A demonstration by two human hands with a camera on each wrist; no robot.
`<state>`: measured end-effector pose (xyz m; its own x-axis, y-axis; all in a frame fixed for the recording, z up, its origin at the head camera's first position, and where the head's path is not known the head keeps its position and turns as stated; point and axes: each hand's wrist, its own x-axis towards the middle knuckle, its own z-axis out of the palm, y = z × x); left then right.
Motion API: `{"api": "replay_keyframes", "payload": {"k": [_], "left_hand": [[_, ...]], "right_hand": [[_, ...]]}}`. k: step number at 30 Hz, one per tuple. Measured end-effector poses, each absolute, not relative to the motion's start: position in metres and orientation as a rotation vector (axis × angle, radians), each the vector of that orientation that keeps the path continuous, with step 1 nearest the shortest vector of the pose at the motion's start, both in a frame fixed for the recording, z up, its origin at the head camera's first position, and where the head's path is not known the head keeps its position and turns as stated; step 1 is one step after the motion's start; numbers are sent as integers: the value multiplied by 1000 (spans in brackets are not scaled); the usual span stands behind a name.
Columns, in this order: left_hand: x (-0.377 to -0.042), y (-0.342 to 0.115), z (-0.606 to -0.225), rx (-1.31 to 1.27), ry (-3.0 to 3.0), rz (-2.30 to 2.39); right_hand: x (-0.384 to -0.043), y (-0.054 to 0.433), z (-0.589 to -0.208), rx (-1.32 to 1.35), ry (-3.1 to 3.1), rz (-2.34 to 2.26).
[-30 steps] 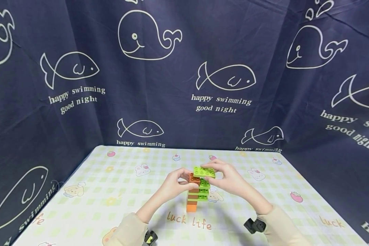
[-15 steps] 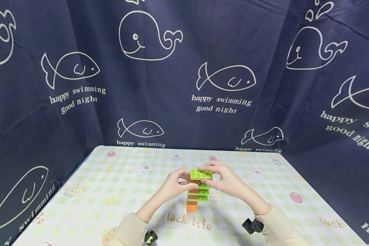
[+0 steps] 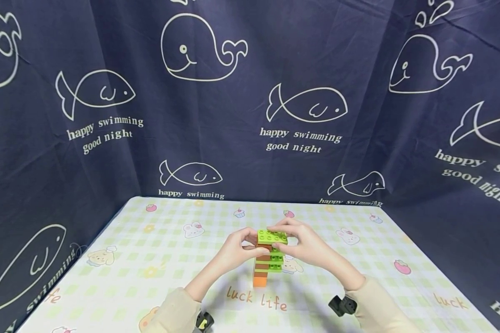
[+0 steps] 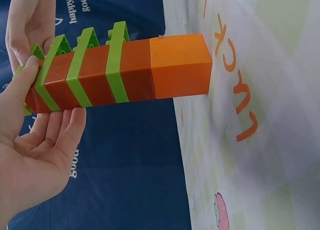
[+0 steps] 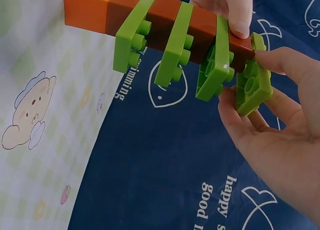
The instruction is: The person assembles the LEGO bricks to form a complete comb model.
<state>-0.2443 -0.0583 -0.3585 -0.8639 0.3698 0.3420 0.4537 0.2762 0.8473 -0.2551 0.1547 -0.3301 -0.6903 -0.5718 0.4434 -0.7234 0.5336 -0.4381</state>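
Note:
A tower of building bricks stands upright on the table, with an orange brick (image 3: 260, 281) at its base. Above it, reddish-brown bricks (image 4: 136, 70) alternate with flat green bricks (image 5: 174, 45) that jut out to the right. My left hand (image 3: 238, 249) grips the uppermost brown brick (image 5: 241, 50) between thumb and fingers. With my right hand (image 3: 304, 238) I pinch a flat green brick (image 3: 271, 237) lying over that brown brick; its hollow underside shows in the right wrist view. Whether its studs are fully pressed together I cannot tell.
A light checked cloth (image 3: 171, 259) with cartoon prints covers the table. Dark blue curtains (image 3: 250, 115) with white whale and fish drawings hang behind it and at both sides.
My right hand has brought the flat green brick left and down onto the tower's top, over the brown brick's studs. In the last half second little has moved. My left hand has stayed put.

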Motion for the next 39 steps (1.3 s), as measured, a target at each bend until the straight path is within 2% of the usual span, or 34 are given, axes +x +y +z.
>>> {"api": "replay_keyframes", "payload": {"k": [14, 21, 29, 39], "left_hand": [[-246, -56, -362, -777, -2452, -1652], [-265, -55, -383, -763, -2476, -1640], [-269, -58, -387, -793, -2444, -1702], [-268, -59, -385, -796, -2451, -1695]], "right_hand": [[-260, 158, -330, 1175, -2535, 911], [-265, 161, -329, 1258, -2518, 893], [-271, 161, -326, 1357, -2498, 896], [-273, 161, -329, 1326, -2511, 1026]]}}
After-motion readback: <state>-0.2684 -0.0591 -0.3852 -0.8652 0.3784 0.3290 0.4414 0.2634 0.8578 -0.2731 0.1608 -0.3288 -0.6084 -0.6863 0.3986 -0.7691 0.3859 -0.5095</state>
